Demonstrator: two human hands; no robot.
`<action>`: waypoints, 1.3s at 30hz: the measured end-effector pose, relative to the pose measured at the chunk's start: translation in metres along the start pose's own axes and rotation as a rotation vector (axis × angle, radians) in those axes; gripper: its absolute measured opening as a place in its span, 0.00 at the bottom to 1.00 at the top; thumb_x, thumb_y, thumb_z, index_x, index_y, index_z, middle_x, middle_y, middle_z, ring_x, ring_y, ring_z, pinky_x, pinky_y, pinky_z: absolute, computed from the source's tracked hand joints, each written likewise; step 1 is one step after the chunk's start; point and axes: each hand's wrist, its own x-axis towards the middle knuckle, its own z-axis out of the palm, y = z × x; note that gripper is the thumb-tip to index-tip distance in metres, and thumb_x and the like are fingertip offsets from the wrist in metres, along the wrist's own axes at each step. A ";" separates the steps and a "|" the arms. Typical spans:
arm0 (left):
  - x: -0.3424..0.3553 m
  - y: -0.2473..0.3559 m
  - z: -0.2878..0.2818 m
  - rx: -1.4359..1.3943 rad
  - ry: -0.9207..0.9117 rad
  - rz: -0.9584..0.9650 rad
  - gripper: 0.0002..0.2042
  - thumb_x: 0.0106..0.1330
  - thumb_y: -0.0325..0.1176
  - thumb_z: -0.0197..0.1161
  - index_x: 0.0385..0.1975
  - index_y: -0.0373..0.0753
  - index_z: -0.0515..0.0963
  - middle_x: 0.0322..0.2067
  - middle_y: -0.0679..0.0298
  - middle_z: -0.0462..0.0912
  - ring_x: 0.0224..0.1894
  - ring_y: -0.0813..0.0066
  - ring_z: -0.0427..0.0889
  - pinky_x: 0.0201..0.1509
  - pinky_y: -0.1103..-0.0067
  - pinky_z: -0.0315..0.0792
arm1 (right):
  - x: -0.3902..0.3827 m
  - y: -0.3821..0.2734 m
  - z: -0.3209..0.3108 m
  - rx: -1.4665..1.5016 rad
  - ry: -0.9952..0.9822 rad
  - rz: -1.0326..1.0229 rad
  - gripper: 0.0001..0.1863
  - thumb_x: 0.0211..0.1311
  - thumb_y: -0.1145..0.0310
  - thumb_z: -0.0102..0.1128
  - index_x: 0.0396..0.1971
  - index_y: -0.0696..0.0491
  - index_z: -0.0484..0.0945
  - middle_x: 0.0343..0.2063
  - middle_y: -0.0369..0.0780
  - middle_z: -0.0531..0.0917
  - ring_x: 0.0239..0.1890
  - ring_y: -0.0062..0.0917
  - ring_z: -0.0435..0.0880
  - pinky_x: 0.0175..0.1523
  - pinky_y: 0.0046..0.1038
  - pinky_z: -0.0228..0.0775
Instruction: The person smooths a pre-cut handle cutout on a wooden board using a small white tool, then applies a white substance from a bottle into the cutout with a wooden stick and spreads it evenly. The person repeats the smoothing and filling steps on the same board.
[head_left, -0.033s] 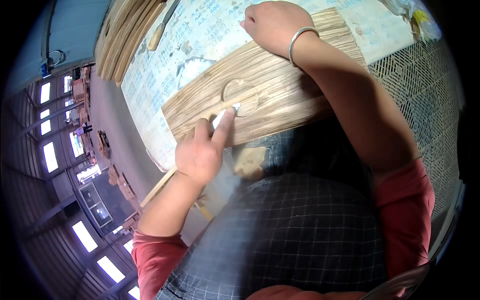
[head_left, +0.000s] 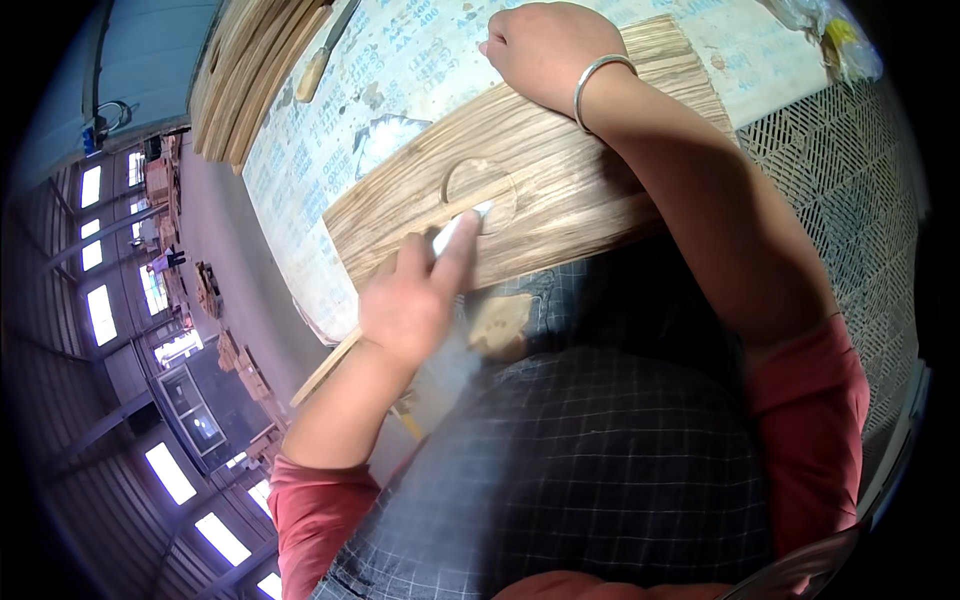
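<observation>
A striped wooden board (head_left: pixel 600 170) lies across the paper-covered work surface (head_left: pixel 300 220), with a shallow circular recess (head_left: pixel 470 178) in it. My left hand (head_left: pixel 410 295) is closed on a thin wooden stick (head_left: pixel 318 374) and a small white piece (head_left: pixel 451 232), held at the recess's lower edge. Motion slightly blurs these fingers, and the white piece's exact kind is unclear. My right hand (head_left: pixel 555 60), with a metal bangle at the wrist, is curled over the board's far edge; its fingertips are mostly hidden.
Stacked wooden strips (head_left: pixel 230 80) and a wooden-handled tool (head_left: pixel 310 75) lie upper left. A plastic bag (head_left: pixel 845 45) sits upper right, near a perforated patterned panel (head_left: pixel 800 150). In the background at left stands another person (head_left: pixel 163 262) among piles of wood.
My left hand has moved slightly up and right along the board with the stick and white piece. My right hand is almost unchanged.
</observation>
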 end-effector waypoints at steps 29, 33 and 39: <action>-0.002 -0.019 0.018 0.190 0.354 0.086 0.21 0.58 0.36 0.69 0.55 0.54 0.84 0.23 0.72 0.71 0.17 0.79 0.66 0.19 0.82 0.60 | 0.002 0.004 -0.010 0.011 -0.036 -0.028 0.17 0.63 0.64 0.49 0.33 0.55 0.87 0.34 0.50 0.87 0.40 0.45 0.87 0.49 0.44 0.77; 0.027 0.002 0.013 0.172 0.348 0.121 0.21 0.58 0.37 0.68 0.54 0.58 0.83 0.23 0.72 0.69 0.18 0.79 0.67 0.19 0.80 0.61 | 0.003 0.007 -0.010 0.052 -0.013 0.045 0.17 0.64 0.62 0.50 0.33 0.55 0.87 0.34 0.50 0.87 0.39 0.45 0.87 0.49 0.44 0.77; -0.004 -0.015 -0.001 -0.042 0.021 0.022 0.25 0.60 0.32 0.64 0.60 0.54 0.78 0.35 0.62 0.79 0.22 0.70 0.78 0.23 0.76 0.75 | 0.000 0.004 -0.017 0.118 -0.063 0.098 0.18 0.63 0.63 0.49 0.32 0.56 0.87 0.33 0.51 0.87 0.39 0.46 0.87 0.49 0.45 0.77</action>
